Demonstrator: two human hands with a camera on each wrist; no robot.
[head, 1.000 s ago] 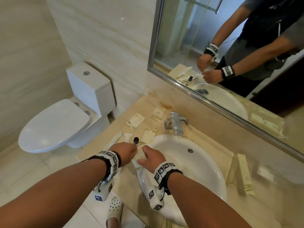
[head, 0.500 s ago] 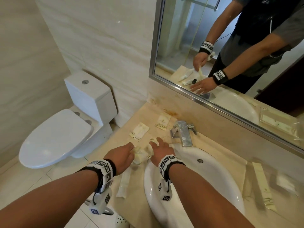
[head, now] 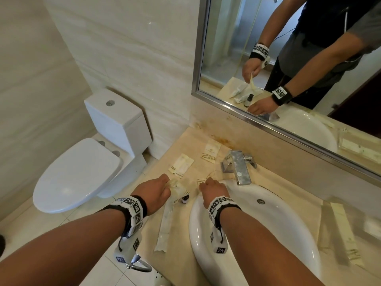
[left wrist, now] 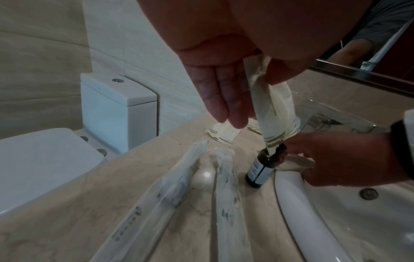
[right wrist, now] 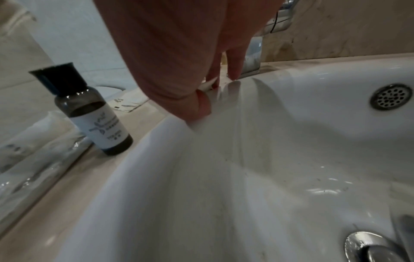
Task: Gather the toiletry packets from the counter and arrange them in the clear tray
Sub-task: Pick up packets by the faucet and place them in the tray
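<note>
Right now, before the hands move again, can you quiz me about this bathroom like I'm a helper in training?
1. True or false: the left hand is pinching cream packets.
2. Where does the small dark bottle stand? A: inside the basin. B: upright on the counter, beside the sink rim. C: on the toilet lid.
3. Which hand is nearer the faucet?

Key: 1 true; 2 B; 3 the right hand.
</note>
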